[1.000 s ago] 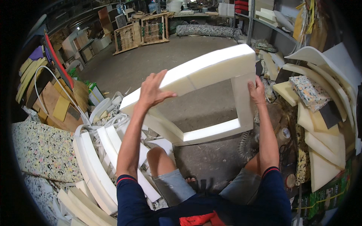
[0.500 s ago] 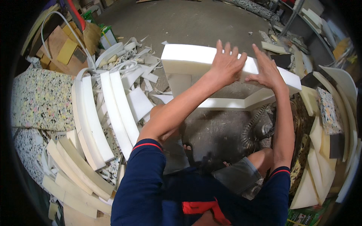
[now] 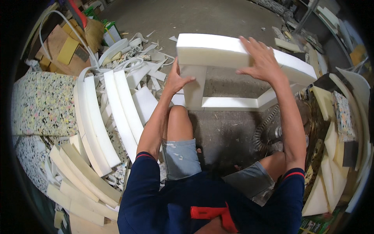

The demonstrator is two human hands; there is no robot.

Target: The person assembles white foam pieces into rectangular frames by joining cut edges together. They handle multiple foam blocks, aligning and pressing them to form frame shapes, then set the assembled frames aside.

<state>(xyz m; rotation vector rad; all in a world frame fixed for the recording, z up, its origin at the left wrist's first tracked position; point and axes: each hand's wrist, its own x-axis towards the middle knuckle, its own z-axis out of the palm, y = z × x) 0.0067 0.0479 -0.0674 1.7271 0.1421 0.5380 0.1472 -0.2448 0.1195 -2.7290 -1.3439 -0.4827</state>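
Your white foam frame [image 3: 218,59] stands upright, seemingly on the floor [image 3: 222,128], in front of you. Your left hand [image 3: 176,80] lies open beside its left upright [image 3: 194,87]; your right hand [image 3: 263,62] spreads loosely over the top. Likely light, springy and easily dented, it suits broad, flat-palmed holds on both uprights.

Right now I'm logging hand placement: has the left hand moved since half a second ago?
Yes. The left hand has moved left, toward the curved white foam strips, from the top bar of the foam frame to its left side.
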